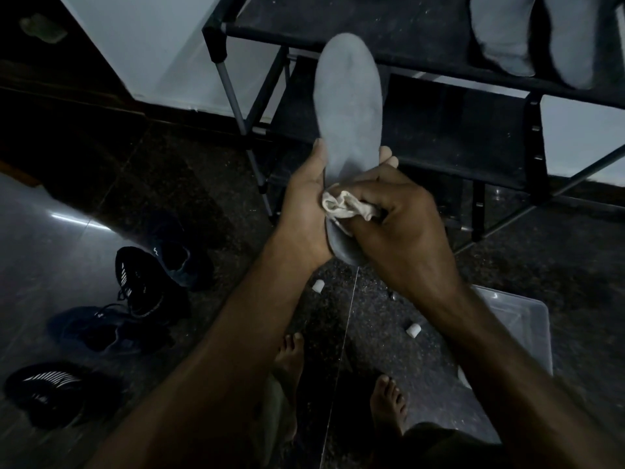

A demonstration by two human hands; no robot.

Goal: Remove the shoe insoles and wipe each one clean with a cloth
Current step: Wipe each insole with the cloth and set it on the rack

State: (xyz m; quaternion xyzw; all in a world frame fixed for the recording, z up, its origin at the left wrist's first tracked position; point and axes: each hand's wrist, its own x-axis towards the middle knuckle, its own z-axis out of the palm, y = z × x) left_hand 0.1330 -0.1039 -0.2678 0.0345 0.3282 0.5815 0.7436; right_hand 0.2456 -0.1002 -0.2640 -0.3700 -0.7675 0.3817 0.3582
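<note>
Grey insole [348, 106] stands upright in mid-air in front of the rack [439, 137], toe end up, heel end down; left hand [304, 211] grips it from the left at the lower half, thumb along the left edge, fingertips [389, 159] showing past the right edge; right hand [402, 228] lies across the heel portion, fingers curled round a bunched pale cloth [341, 204]; cloth is pressed against the insole face, just beside the left palm; heel end of the insole protrudes below both hands

Two more grey insoles [534, 35] lie on the top shelf of the rack at upper right, side by side, partly cut by the frame edge

Dark shoes lie on the floor at left: one navy shoe [176, 262], a black shoe with white stripes [135, 282] touching it, another navy shoe [105, 333] below, and a black striped shoe [47, 387] at lower left, apart from the rest

Clear bin [527, 326] sits on the floor at right, partly hidden by the right forearm; two small white objects [318, 286] [413, 330] lie on the floor between the arms; bare feet [389, 401] are visible at the bottom
</note>
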